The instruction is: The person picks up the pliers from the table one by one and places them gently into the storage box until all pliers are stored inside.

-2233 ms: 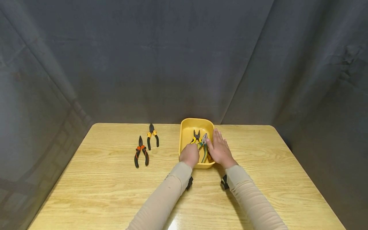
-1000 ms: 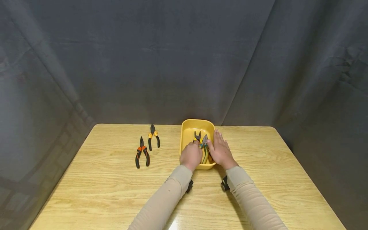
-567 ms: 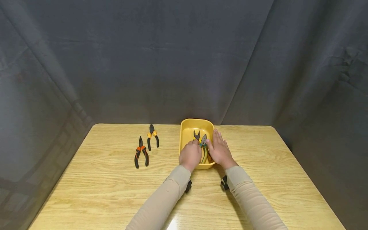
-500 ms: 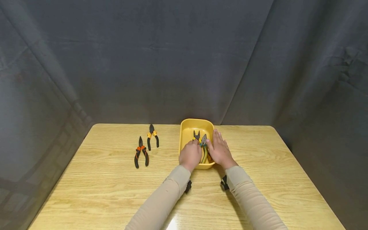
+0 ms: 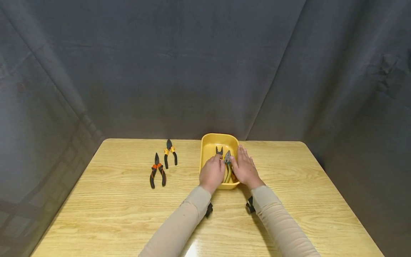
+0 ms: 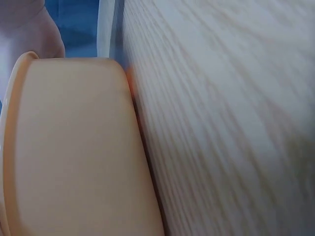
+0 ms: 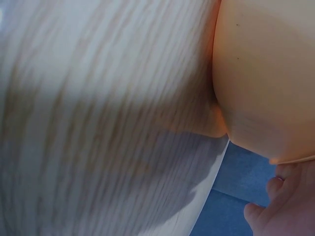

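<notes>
Left hand [image 5: 212,174]'s slid a bit farther over the dark-nosed pliers [image 5: 219,152] in the yellow bin [image 5: 219,138], fingers too hidden to tell the grip, while the right hand [image 5: 246,169] lies straight-fingered along the rim, all on a wood-grain table [image 5: 128,214] before dark drapes [image 5: 192,71]. Left wrist cam's got cropped bin wall; right wrist cam's blurry, bin cut off.

Two long sleeves, both pale beige. Left sleeve [image 5: 174,226] mostly smooth, small darker speck near the wrist. Right sleeve [image 5: 284,226] bunched into ring-like creases along the forearm. Left cuff [image 5: 201,197] and right cuff [image 5: 261,196]: plain wide bands, slightly greyer. Small black boxy unit under each wrist, left unit [image 5: 209,210], right unit [image 5: 250,205]; details too small to read.
</notes>
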### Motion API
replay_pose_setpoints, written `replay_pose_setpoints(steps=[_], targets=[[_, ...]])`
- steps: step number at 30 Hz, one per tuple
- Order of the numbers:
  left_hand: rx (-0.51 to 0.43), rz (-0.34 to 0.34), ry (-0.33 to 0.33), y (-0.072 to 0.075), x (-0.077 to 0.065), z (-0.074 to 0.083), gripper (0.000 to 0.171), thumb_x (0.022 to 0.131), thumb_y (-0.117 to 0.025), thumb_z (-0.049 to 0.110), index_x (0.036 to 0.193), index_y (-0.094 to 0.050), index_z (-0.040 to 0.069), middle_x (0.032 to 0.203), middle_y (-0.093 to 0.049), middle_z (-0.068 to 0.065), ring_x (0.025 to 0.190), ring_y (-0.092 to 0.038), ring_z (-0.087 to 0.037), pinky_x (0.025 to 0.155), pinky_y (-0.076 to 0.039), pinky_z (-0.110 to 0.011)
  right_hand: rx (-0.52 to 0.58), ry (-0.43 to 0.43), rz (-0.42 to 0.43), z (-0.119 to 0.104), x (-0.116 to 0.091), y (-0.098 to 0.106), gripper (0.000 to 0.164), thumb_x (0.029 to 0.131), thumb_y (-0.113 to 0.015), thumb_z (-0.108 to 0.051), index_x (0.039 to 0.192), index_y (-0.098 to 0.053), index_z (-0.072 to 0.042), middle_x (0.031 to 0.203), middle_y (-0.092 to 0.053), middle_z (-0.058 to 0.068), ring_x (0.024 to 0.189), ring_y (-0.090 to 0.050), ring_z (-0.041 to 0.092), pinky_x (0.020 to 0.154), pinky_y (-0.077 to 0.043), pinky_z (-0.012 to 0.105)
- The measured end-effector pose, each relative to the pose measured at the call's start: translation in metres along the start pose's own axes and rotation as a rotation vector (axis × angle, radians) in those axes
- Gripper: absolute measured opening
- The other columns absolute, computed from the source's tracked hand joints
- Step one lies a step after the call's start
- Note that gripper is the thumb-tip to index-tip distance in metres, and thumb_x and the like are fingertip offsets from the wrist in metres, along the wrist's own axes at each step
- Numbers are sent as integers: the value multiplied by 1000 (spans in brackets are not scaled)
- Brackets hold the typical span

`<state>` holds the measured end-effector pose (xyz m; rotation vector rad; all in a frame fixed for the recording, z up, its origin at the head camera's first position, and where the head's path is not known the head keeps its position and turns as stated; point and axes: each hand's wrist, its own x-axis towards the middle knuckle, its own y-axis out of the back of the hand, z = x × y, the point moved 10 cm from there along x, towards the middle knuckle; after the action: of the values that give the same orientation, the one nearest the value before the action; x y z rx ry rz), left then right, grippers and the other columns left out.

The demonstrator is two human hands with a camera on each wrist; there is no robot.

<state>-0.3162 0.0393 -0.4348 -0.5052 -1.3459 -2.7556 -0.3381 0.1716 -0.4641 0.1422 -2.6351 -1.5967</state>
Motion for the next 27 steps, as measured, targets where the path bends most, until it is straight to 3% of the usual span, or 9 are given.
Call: replay_pose_setpoints(steps=[10, 21, 27], targets=[[-114, 98, -35, 15, -2, 1, 24, 105, -51, 20, 120, -66, 8, 92, -70, -3, 77, -64, -16, 61, -53, -29, 3, 6, 13, 0, 0, 1, 68, 112, -24, -40, 160, -4, 4, 168, -5, 20, 154, -5, 39, 121, -9, 60], [-205, 119, 4, 29, -1, -8, 25, 105, -51, 19, 121, -66, 7, 100, -72, -6, 89, -70, -21, 71, -57, -37, 2, 16, 20, 0, -1, 1, 69, 112, -22, -42, 160, -3, 3, 168, -6, 20, 154, -6, 39, 121, -10, 60], [-219, 150, 30, 38, -3, -17, 23, 104, -52, 19, 120, -65, 9, 98, -71, -6, 85, -69, -22, 71, -55, -40, 1, 24, 16, -1, -2, 1, 74, 110, -16, -49, 160, -3, 3, 168, -6, 21, 154, -6, 39, 121, -10, 60]])
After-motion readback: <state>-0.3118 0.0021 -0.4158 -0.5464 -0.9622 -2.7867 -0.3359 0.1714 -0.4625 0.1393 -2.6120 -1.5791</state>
